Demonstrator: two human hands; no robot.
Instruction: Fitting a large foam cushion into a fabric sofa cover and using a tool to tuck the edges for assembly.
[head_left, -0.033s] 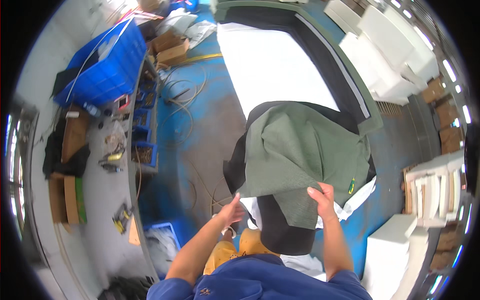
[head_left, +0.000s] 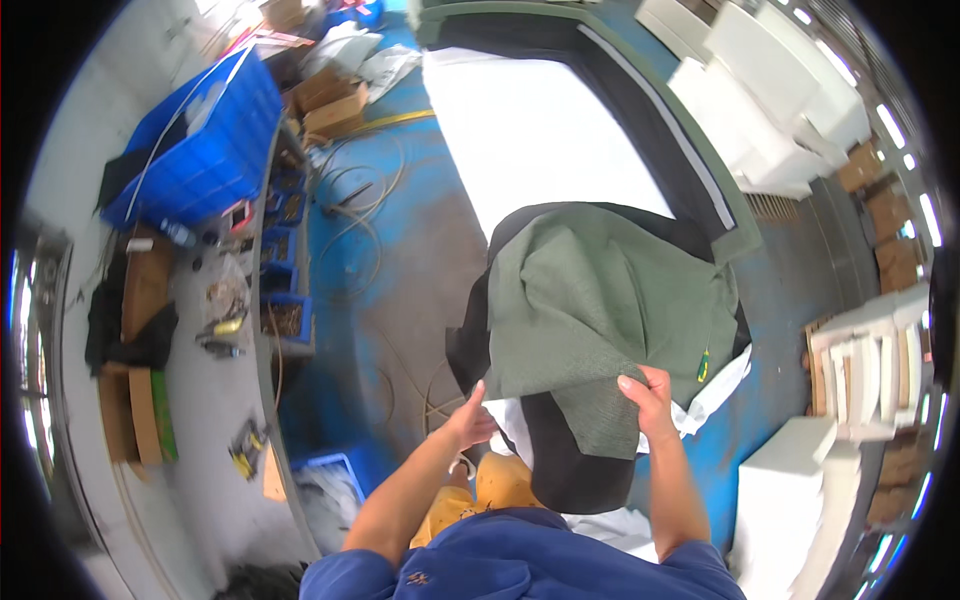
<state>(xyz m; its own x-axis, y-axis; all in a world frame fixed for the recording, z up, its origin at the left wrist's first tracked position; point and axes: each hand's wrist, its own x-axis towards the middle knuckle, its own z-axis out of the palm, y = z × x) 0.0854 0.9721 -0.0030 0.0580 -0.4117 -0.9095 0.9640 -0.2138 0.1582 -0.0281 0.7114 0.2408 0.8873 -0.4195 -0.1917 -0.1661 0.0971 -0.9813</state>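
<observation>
A green fabric cover point(head_left: 590, 300) with black lining cloth point(head_left: 575, 470) lies bunched in front of me, over the near end of a long frame. My right hand point(head_left: 652, 402) pinches the green fabric at its near right fold, thumb on top. By the left corner of that fabric is my left hand point(head_left: 470, 422), its thumb raised at the cloth's edge and its fingers apart. White sheet material point(head_left: 708, 395) shows under the cover's right side. On the green cloth, right of my right hand, sits a small green-and-yellow object point(head_left: 703, 365).
The long frame point(head_left: 690, 130) with green rim and white base point(head_left: 540, 130) stretches away. Left is a workbench point(head_left: 215, 420) with tools, small blue bins point(head_left: 287, 318) and a large blue crate point(head_left: 205, 140). Hose point(head_left: 375, 215) coils on the floor. White foam blocks point(head_left: 790, 490) stand right.
The view has shifted slightly. My left thumb is now closer to the fabric's left corner; my right hand keeps its pinch on the cover.
</observation>
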